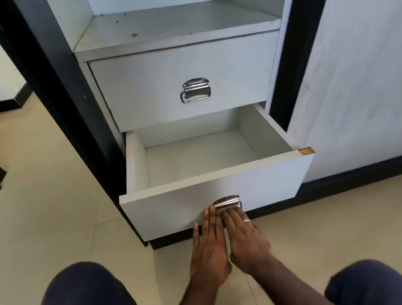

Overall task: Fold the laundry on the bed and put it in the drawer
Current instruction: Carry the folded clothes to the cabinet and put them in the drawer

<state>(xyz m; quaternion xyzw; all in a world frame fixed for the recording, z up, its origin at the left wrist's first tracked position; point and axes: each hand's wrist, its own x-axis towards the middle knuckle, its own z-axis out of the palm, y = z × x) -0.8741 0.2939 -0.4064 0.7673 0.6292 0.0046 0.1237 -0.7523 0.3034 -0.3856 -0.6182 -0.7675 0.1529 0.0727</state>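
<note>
Below the shut upper drawer point(188, 82), my left hand point(208, 252) and right hand point(246, 241) press flat-fingered against the empty lower drawer point(177, 205) by its handle point(227, 201), probably sliding it.

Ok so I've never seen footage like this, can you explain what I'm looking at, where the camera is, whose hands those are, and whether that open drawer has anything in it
This is one picture from a wide-angle camera worn on a person's head, looking forward and down. No robot is involved; the two bare hands belong to the wearer, whose knees show at the bottom.

Ahead stands a white cabinet. Its upper drawer is closed. The lower drawer is pulled out, and what shows of its inside holds no clothes.

The left hand lies flat, fingers straight, against the drawer front beside the metal handle. The right hand, wearing a ring, reaches its fingertips to the handle. Neither hand carries anything. No laundry or bed is in view.
</note>
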